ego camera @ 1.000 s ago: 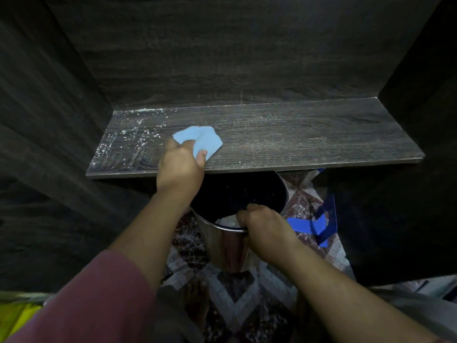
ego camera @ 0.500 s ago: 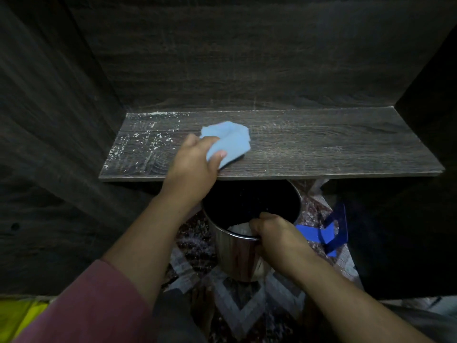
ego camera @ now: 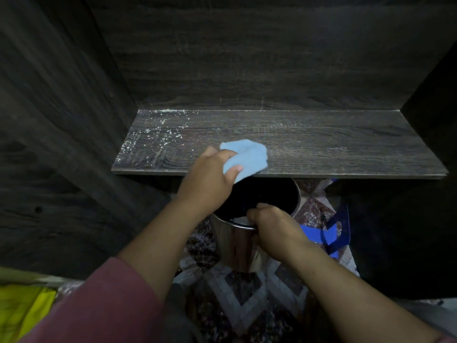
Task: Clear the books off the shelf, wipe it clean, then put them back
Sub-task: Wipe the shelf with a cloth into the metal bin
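Two hands are working at once. The left hand [ego camera: 207, 184], pink sleeve [ego camera: 99, 305] trailing behind it, is gripping a light blue cloth [ego camera: 247, 157], thumb and fingers curled round the bunched fabric. It is pressing the cloth onto the dark wooden shelf [ego camera: 321, 144] at the front edge, a little left of the middle, with one corner hanging over the lip. White specks [ego camera: 153, 134] are lying scattered across the shelf's left end, thickest toward the back corner. The right hand [ego camera: 274, 231] is clamping the near rim of a shiny metal bin [ego camera: 235, 243], fingers wrapped tight round it. It is holding the bin just under the shelf's front edge, its dark mouth sitting directly beneath the cloth. A blue object [ego camera: 331, 238] is lying on the patterned floor [ego camera: 237, 293] beside the bin, and yellow fabric [ego camera: 22, 310] is showing at lower left.
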The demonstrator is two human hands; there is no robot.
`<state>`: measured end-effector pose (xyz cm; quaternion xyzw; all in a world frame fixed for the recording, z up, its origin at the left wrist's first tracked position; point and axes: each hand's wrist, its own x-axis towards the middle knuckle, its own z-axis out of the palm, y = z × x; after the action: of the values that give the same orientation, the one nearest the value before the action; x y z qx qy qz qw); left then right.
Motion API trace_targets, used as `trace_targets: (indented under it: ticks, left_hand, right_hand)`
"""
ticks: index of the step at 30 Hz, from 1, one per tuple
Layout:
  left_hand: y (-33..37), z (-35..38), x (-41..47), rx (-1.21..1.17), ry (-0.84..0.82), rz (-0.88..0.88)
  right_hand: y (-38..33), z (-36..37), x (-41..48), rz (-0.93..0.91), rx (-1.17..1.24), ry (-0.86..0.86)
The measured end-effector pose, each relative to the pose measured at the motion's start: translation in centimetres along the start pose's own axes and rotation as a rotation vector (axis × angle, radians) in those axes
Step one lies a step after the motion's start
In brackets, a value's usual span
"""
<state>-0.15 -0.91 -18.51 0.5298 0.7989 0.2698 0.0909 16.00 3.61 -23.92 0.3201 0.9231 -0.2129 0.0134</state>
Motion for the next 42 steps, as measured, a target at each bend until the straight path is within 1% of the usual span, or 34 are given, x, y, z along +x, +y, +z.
trace_targets:
  ticks: [3,5,7,9,10,13,16,19,23,27,31,32,33,34,37,39,41,42]
  left_hand:
    - [-2.1,-1.3,-0.2,0.046,0.196,-0.121]
    - [-3.8,-2.2,0.0,0.090,0.280,-0.218]
    - [-5.2,-3.0,0.4,0.142,0.366,-0.277]
    - [-6.1,-3.3,0.6,0.168,0.400,-0.319]
    - [-6.4,-3.2,0.7,0.172,0.383,-0.327]
    - [-6.3,-2.3,1.3,0.197,0.257,-0.334]
    - [-5.6,-1.6,2.0,0.197,0.184,-0.334]
    - [-4.7,-1.2,2.3,0.205,0.116,-0.240]
    - [-3.1,-0.7,1.7,0.089,0.013,-0.035]
    - [-1.4,-0.3,1.5,0.061,-0.126,0.029]
    - [-0.6,-0.7,0.9,0.020,-0.370,0.045]
    - [-0.5,-0.8,0.7,0.008,-0.375,0.041]
    - [-0.5,-1.0,0.7,-0.003,-0.336,0.039]
    - [-0.6,-1.1,0.8,-0.016,-0.263,0.034]
    - [-0.8,-1.6,1.4,-0.082,0.022,-0.016]
    - [-1.1,-1.7,1.9,-0.088,0.179,-0.047]
    - [-1.8,-1.2,2.4,-0.062,0.270,-0.083]
    - [-2.3,-0.9,2.8,-0.041,0.282,-0.105]
  right_hand:
    - [-0.4,0.1,-0.1,-0.049,-0.069,0.030]
    - [-0.5,0.3,-0.3,-0.079,-0.089,0.069]
    - [-0.6,0.8,-0.4,-0.094,-0.074,0.101]
    - [-0.6,1.3,-0.4,-0.091,-0.047,0.111]
    - [-0.5,1.4,-0.4,-0.080,-0.035,0.098]
    - [-0.5,1.3,-0.5,-0.058,-0.029,0.075]
    - [-0.4,1.2,-0.5,-0.062,-0.013,0.080]
    - [-0.4,1.2,-0.6,-0.061,-0.031,0.049]
    - [-0.2,1.0,-0.8,-0.058,-0.033,0.050]
    - [-0.1,0.8,-1.0,-0.053,-0.022,0.041]
    - [0.0,0.5,-1.3,-0.066,-0.037,0.033]
    - [0.0,0.5,-1.4,-0.077,-0.044,0.027]
    - [0.0,0.4,-1.5,-0.089,-0.052,0.022]
    - [-0.1,0.3,-1.6,-0.101,-0.057,0.021]
    - [-0.4,0.3,-1.5,-0.125,-0.066,0.032]
    - [-0.6,0.3,-1.5,-0.131,-0.053,0.052]
    - [-0.8,0.3,-1.4,-0.136,-0.039,0.065]
    - [-0.8,0.3,-1.3,-0.138,-0.032,0.069]
